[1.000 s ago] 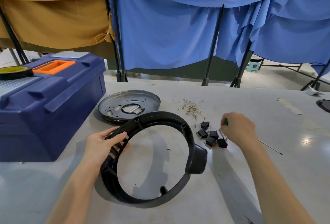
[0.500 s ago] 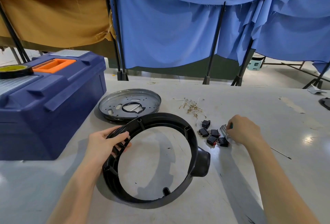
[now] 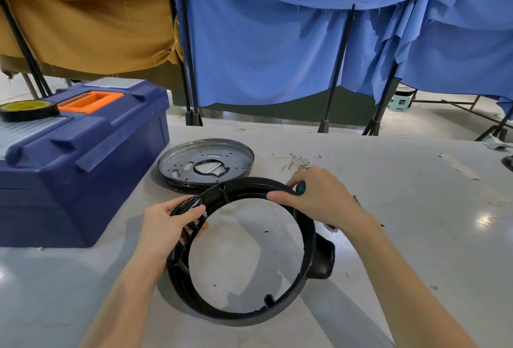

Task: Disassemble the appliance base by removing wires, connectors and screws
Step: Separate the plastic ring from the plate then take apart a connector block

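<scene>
A black plastic ring-shaped appliance base (image 3: 244,315) lies tilted on the grey table, its handle lug at the right. My left hand (image 3: 169,225) grips the ring's left rim, fingers curled over the ribbed inner wall. My right hand (image 3: 322,197) holds a green-handled screwdriver (image 3: 301,188) and rests its thumb on the ring's far right rim. A round metal plate (image 3: 244,153) with holes sits behind the ring. A small heap of removed wires (image 3: 297,161) lies beyond my right hand. The black switches are mostly hidden under my right wrist.
A dark blue toolbox (image 3: 83,159) with an orange handle stands at the left, a tape roll (image 3: 27,109) on its lid. Blue and tan cloth screens on black stands close off the far side of the table.
My right hand left the switches on the table and came over to the ring's far right rim, screwdriver in it. The left hand kept its grip on the ring.
</scene>
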Demonstrator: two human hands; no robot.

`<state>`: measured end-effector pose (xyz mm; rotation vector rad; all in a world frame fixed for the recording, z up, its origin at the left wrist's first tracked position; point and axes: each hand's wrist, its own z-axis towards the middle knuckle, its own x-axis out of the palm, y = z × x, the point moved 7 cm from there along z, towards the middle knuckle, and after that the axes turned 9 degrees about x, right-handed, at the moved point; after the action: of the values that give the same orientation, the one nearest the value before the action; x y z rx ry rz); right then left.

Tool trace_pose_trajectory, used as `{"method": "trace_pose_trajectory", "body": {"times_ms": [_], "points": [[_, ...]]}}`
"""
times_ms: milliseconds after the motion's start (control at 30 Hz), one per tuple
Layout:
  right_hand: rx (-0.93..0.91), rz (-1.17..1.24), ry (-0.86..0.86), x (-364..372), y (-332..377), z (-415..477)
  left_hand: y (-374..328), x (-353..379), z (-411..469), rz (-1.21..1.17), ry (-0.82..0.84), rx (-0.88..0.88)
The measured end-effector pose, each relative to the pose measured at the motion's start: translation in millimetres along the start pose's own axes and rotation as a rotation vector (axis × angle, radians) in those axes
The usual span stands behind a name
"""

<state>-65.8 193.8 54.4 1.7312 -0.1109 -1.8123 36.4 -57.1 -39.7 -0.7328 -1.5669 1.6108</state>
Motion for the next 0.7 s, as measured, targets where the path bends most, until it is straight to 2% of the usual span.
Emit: {"method": "trace_pose_trajectory", "body": {"times_ms": [167,267,400,467,567,700], "points": [[0.01,-0.131,0.044,13,-5,5,-5,5,-2,-0.004,-0.019,0.018],[-0.01,-0.079,0.023,8,-10,8,-10,10,-3,-0.019,0.001,0.024],[-0.012,-0.016,-0.026,-7,-21,13,-14,16,-5,-0.106,0.111,-0.031],[0.001,0.04,-0.047,-16,-29,14,-22,20,-8,-0.074,0.12,0.009],[0.086,0.136,-0.025,-25,-42,15,-44,28,-14,0.008,0.112,0.202],[0.217,0.247,0.015,-31,-66,19,-89,46,-33,0.317,0.211,0.64]]}}
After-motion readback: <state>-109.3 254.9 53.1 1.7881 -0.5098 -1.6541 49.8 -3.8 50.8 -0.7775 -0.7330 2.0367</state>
